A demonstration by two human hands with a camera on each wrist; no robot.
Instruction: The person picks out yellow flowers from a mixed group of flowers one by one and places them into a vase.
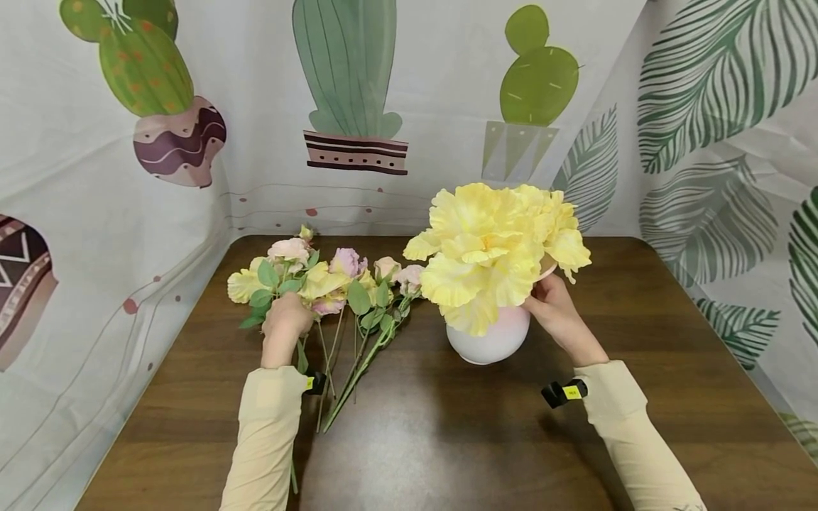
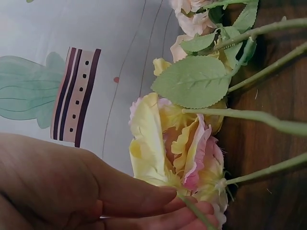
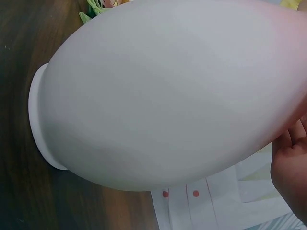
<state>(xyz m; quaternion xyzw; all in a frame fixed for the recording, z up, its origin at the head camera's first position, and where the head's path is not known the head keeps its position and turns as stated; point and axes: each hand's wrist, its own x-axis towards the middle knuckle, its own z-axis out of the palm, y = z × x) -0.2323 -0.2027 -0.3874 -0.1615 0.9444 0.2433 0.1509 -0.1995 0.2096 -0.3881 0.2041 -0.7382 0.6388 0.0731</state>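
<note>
At the left of the table my left hand (image 1: 285, 328) is among the loose flowers. In the left wrist view its thumb and fingers pinch a green stem (image 2: 195, 211) just under a yellow flower (image 2: 146, 143). A white vase (image 1: 487, 339), pinkish toward its neck, stands upright on the right half of the table. Large ruffled yellow flowers (image 1: 482, 259) fill its mouth and hide most of the neck. My right hand (image 1: 559, 316) holds the vase at the neck from the right, its fingertips partly hidden behind the vase and petals.
Pale pink roses (image 1: 290, 252), a lilac flower (image 1: 346, 261) and leafy stems (image 1: 358, 376) lie loose across the left of the brown table (image 1: 409, 454). Their stems point toward the front. A cloth printed with cacti (image 1: 351, 71) hangs behind the table.
</note>
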